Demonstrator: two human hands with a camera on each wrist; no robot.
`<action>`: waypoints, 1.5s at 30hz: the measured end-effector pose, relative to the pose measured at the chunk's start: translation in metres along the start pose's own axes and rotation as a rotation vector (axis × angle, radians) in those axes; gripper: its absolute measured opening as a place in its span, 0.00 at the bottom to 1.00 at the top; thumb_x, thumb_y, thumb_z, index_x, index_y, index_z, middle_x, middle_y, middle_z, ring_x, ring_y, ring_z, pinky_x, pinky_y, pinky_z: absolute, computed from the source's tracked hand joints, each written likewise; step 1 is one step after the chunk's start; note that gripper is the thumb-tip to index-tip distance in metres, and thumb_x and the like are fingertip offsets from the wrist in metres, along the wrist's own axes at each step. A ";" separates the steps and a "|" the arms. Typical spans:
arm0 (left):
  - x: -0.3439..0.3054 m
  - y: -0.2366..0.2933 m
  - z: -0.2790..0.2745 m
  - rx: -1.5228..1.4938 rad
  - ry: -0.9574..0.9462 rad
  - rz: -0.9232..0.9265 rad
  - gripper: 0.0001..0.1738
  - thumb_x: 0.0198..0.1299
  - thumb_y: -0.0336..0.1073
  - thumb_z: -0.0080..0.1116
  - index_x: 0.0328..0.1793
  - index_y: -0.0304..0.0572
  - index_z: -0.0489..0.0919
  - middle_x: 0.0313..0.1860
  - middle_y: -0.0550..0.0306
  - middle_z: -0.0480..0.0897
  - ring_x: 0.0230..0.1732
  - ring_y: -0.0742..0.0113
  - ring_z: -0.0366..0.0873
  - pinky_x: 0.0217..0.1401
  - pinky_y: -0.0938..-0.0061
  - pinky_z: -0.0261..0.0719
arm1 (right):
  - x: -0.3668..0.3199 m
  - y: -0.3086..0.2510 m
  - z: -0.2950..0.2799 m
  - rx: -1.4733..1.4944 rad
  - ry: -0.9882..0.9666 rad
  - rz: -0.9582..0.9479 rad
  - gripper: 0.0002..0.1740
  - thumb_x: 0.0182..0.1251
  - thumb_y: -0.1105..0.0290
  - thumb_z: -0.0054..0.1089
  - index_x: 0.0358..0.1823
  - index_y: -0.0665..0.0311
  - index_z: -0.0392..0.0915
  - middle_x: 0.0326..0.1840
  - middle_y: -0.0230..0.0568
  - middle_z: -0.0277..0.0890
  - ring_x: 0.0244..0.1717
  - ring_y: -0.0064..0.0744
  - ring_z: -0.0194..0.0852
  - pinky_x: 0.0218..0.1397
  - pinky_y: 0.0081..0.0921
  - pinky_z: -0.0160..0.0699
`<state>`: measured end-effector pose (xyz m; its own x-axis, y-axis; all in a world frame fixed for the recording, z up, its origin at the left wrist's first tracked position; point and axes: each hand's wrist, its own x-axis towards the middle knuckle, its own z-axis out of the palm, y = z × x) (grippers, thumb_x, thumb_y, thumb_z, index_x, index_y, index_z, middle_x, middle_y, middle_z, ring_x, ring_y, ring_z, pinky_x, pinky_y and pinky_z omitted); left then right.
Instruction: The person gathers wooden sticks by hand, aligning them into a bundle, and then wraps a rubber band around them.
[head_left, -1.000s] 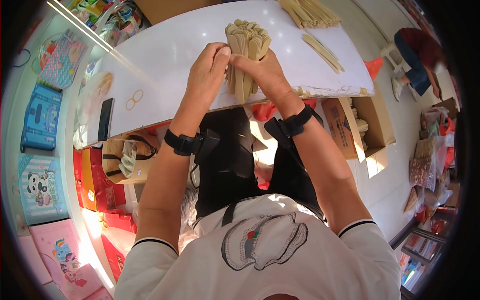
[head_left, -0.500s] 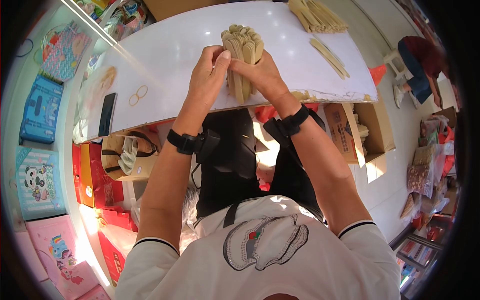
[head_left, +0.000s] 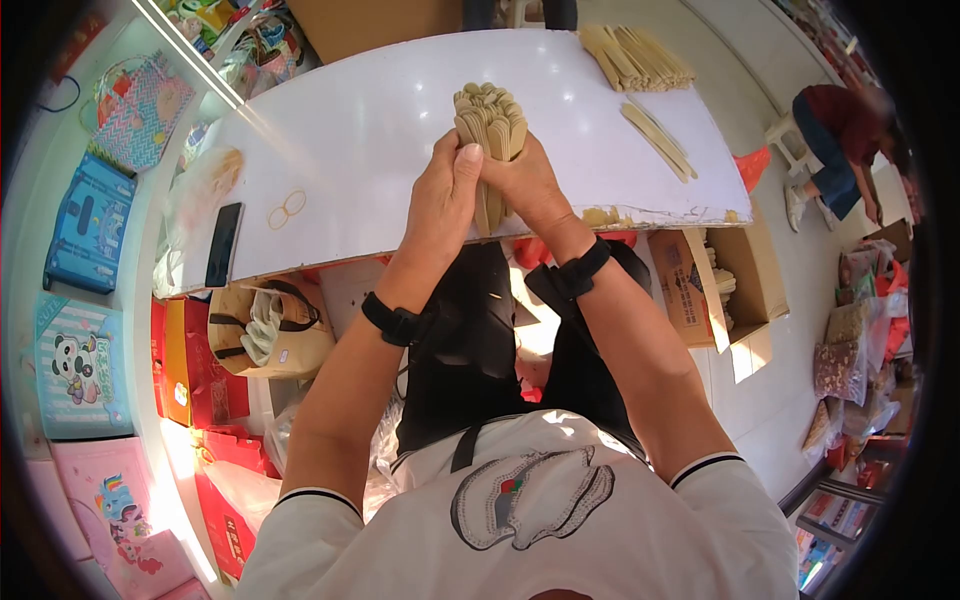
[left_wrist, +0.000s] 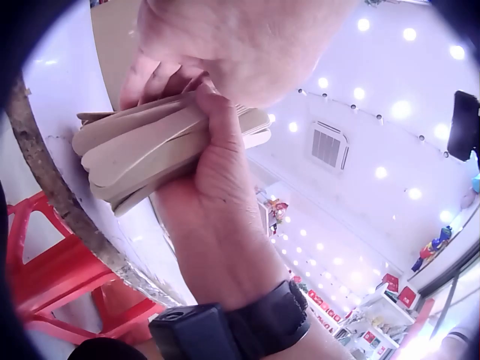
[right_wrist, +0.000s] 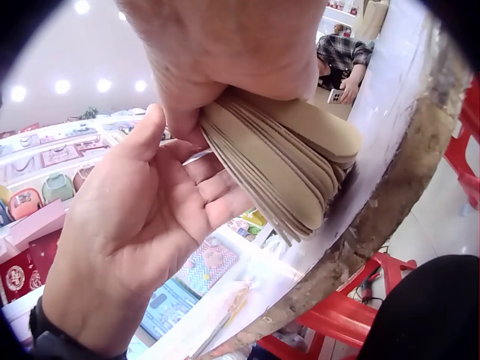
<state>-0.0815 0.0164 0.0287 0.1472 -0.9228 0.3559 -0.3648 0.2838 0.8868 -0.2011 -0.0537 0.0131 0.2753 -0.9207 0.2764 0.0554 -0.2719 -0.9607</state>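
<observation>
A thick bundle of flat, round-ended wooden craft sticks stands roughly upright between my two hands at the table's near edge. My right hand grips it from the right, with its thumb across the sticks in the left wrist view. On the other side, my left hand cups the bundle. Its fingers pass behind the sticks in the right wrist view, their tips hidden, while the thumb points up beside my right hand.
On the white table lie a large pile of sticks, a few loose sticks, two rubber bands and a phone. Below stand an open carton and a red stool. Another person bends down at right.
The head view has shifted, so the table and hands appear lower. The bundle's top looks narrower and more even than a second ago. Both hands stay around it.
</observation>
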 end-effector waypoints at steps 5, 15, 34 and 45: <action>0.000 0.022 0.001 0.233 -0.031 0.083 0.37 0.79 0.62 0.38 0.71 0.33 0.73 0.58 0.38 0.80 0.62 0.42 0.79 0.68 0.60 0.74 | -0.021 -0.020 -0.007 0.212 0.064 0.120 0.28 0.63 0.55 0.72 0.56 0.68 0.78 0.50 0.40 0.82 0.50 0.29 0.81 0.56 0.28 0.81; -0.082 0.068 -0.003 0.605 -0.268 0.280 0.24 0.72 0.47 0.61 0.62 0.33 0.79 0.40 0.48 0.78 0.39 0.53 0.79 0.41 0.61 0.78 | -0.128 -0.041 -0.045 0.818 -0.162 0.515 0.21 0.68 0.68 0.64 0.59 0.68 0.74 0.50 0.40 0.77 0.51 0.30 0.81 0.56 0.33 0.83; -0.136 0.051 -0.022 0.235 -0.516 -0.041 0.23 0.63 0.46 0.73 0.46 0.39 0.73 0.40 0.53 0.74 0.42 0.62 0.75 0.45 0.68 0.77 | -0.207 -0.042 -0.055 0.936 -0.415 0.877 0.35 0.63 0.65 0.70 0.70 0.66 0.69 0.58 0.46 0.78 0.56 0.40 0.83 0.62 0.41 0.85; -0.113 0.047 -0.011 -0.071 -0.689 -0.088 0.42 0.59 0.52 0.74 0.75 0.37 0.73 0.69 0.46 0.77 0.69 0.57 0.75 0.72 0.65 0.71 | -0.207 -0.040 -0.049 0.873 -0.504 0.867 0.34 0.64 0.61 0.74 0.67 0.65 0.70 0.57 0.45 0.78 0.57 0.38 0.83 0.61 0.38 0.84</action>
<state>-0.1053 0.1366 0.0339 -0.4523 -0.8912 0.0346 -0.3137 0.1953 0.9292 -0.3076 0.1340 -0.0046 0.8467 -0.4486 -0.2860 0.2243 0.7885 -0.5727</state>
